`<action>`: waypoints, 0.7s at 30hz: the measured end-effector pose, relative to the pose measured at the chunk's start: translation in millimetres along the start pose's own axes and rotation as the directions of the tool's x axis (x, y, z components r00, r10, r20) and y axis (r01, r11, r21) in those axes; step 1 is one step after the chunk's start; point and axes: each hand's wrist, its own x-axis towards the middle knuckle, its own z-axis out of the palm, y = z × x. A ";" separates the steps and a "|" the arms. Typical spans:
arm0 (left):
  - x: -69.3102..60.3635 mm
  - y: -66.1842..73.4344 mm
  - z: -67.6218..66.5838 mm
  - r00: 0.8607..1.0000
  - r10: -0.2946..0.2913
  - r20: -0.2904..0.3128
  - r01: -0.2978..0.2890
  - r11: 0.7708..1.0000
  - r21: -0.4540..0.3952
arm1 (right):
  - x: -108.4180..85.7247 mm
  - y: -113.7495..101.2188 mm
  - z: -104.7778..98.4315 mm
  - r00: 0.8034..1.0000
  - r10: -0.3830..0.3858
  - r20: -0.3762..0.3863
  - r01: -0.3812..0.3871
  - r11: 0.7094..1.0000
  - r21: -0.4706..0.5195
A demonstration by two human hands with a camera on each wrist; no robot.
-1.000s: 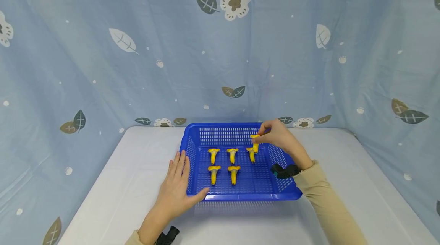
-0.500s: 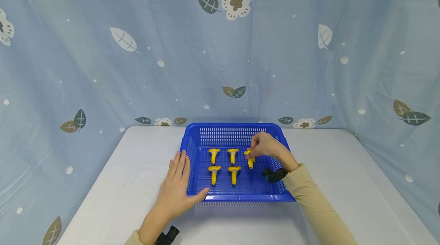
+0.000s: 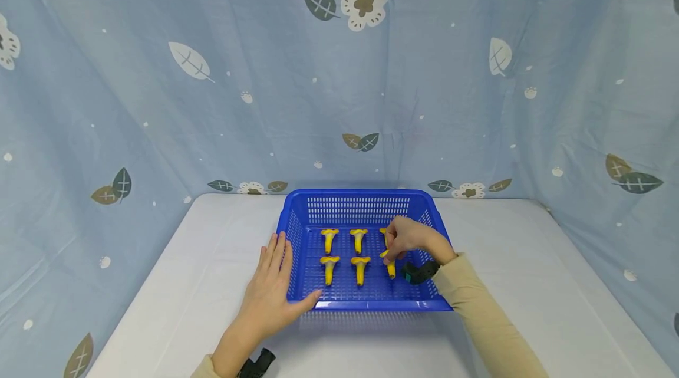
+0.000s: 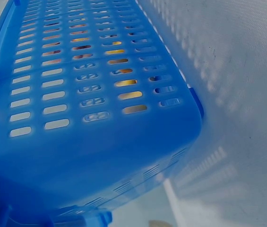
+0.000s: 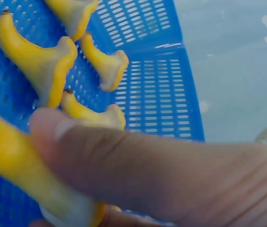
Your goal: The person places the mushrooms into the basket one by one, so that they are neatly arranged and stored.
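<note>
My right hand [image 3: 412, 237] pinches a yellow chanterelle-like mushroom [image 3: 391, 269] by its cap end, low over the right part of a blue plastic basket [image 3: 371, 305]. The right wrist view has the thumb [image 5: 109, 156] lying across this mushroom [image 5: 15, 151]. Inside the basket several similar mushrooms lie in two rows, one of them [image 3: 361, 270] just left of the held one. The back right mushroom [image 3: 384, 232] is partly hidden by my right hand. My left hand [image 3: 270, 292] rests with straight fingers along the basket's left rim, thumb spread at the front left corner.
The basket stands on a white-covered table [image 3: 530, 283]. A blue curtain [image 3: 254, 101] with leaf and flower prints hangs behind it. In the left wrist view the slotted basket wall [image 4: 86, 146] fills much of the picture.
My right hand has carried the mushroom from the basket's back right down and forward, to the right end of the front row. The left hand has stayed on the rim.
</note>
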 end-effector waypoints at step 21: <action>-0.4 0.1 0.1 1.000 0.001 -0.013 -0.001 1.000 -0.001 | 6.2 -3.5 14.1 0.981 0.190 -0.031 -0.192 0.952 -0.240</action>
